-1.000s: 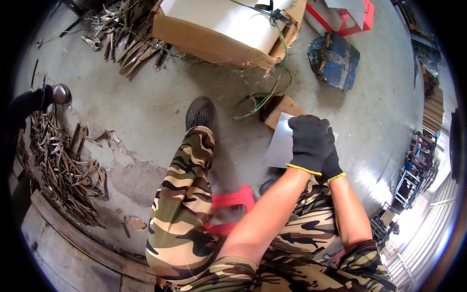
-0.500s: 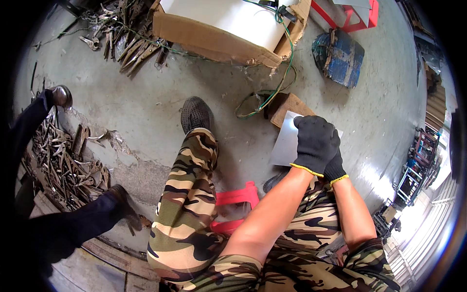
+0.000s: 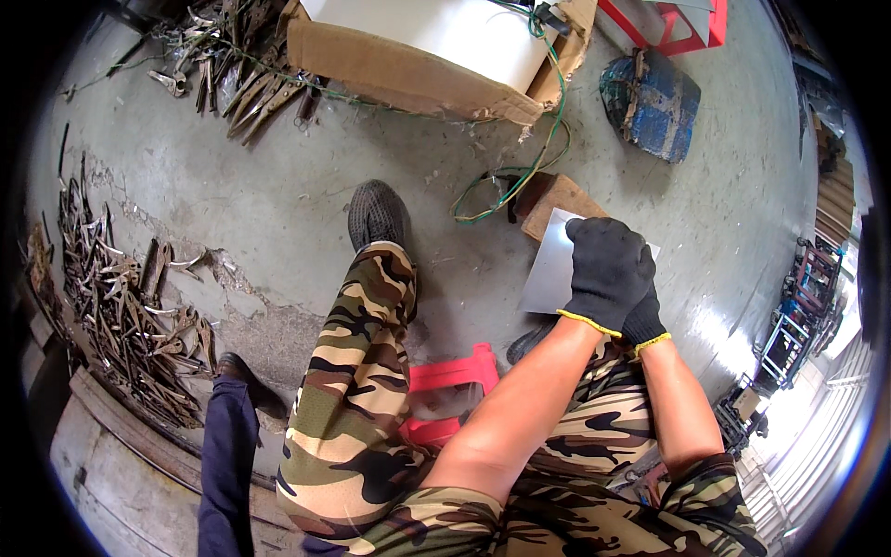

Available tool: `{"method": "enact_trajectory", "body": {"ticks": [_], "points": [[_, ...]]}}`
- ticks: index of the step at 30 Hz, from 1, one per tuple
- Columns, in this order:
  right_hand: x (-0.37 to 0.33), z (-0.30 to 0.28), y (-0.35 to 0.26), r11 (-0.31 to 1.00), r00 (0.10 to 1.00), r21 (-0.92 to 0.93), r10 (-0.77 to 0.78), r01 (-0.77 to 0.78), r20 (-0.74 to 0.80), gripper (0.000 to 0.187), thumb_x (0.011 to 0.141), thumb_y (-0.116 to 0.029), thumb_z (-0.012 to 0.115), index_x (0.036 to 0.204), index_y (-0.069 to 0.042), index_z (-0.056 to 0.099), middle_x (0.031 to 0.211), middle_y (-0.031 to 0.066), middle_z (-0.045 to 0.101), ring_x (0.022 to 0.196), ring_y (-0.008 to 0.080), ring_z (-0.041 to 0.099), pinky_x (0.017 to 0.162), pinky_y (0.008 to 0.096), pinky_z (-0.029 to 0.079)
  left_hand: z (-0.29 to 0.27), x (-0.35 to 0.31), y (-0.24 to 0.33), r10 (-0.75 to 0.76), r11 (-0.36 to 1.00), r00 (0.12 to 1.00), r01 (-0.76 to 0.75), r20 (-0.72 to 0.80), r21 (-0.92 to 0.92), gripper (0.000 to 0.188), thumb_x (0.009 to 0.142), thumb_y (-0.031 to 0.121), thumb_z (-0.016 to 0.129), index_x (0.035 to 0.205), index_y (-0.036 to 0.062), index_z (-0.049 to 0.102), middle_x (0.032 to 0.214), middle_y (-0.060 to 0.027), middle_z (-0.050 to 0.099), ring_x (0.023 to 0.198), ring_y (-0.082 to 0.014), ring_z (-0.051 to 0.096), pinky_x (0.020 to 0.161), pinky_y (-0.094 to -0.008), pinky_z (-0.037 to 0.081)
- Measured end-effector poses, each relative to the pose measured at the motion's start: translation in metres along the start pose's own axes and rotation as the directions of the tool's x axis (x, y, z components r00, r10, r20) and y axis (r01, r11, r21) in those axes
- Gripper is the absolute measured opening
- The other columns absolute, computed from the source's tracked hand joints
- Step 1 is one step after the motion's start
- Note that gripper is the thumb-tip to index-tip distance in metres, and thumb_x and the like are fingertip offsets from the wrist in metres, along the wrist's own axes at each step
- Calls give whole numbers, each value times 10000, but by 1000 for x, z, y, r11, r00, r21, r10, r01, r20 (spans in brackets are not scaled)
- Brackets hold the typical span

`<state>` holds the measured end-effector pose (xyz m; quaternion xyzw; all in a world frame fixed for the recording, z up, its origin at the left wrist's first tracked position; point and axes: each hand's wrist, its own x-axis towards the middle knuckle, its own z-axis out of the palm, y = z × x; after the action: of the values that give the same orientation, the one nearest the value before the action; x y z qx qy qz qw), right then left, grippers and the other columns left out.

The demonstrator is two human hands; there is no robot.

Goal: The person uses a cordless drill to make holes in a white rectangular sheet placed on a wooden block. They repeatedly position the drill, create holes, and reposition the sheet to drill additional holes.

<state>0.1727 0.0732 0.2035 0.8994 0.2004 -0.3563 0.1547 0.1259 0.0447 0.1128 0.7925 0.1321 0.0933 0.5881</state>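
My left hand (image 3: pixel 605 265), in a dark knitted glove with a yellow cuff, is closed over a thin grey metal sheet (image 3: pixel 546 278). Its knuckles face up, and whatever lies inside its fist is hidden. Pressed close beside and partly beneath it is my right hand (image 3: pixel 647 316), gloved alike; the left hand covers its fingers. The sheet sticks out to the left of my hands, and a small corner shows at their right. Its far edge meets a wooden block (image 3: pixel 562 206) on the floor.
A torn cardboard box (image 3: pixel 408 76) with white sheets stands ahead, a green cable (image 3: pixel 520 190) trailing from it. Heaps of rusty pliers-like tools (image 3: pixel 139 316) lie left. A blue taped bundle (image 3: pixel 666 107) sits far right. Below is a red stool (image 3: pixel 455 376); another person's leg (image 3: pixel 227 455) is at left.
At the left, the other person's legs have shifted: one foot has left the upper left, and a leg now stands lower down. My hands and the sheet have barely moved.
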Motion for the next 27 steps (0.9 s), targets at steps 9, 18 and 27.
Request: {"method": "enact_trajectory", "body": {"ticks": [9, 18, 27], "points": [[1, 10, 7, 997, 994, -15, -71, 70, -88, 156, 782, -275, 655, 769, -121, 677, 692, 110, 653, 633, 317, 665, 575, 459, 534, -1, 2, 0, 15, 999, 999, -17, -40, -41, 132, 719, 186, 697, 645, 97, 633, 715, -109, 633, 753, -338, 615, 744, -482, 424], [0, 24, 20, 977, 955, -83, -211, 198, -208, 132, 820, -257, 627, 755, -145, 654, 666, 62, 613, 599, 264, 623, 542, 420, 498, 3, 3, 1, -8, 1000, 1000, 8, -8, 19, 150, 723, 231, 696, 665, 97, 663, 733, -110, 647, 781, -327, 624, 750, -489, 411], [3, 53, 39, 864, 881, -375, -430, 337, -198, 140, 858, -238, 598, 741, -169, 631, 640, 14, 573, 566, 211, 581, 509, 380, 462, 8, 2, -2, -9, 1000, 1000, 9, -3, 19, 213, 740, 306, 687, 677, 103, 687, 753, -111, 668, 797, -313, 632, 750, -502, 384]]}}
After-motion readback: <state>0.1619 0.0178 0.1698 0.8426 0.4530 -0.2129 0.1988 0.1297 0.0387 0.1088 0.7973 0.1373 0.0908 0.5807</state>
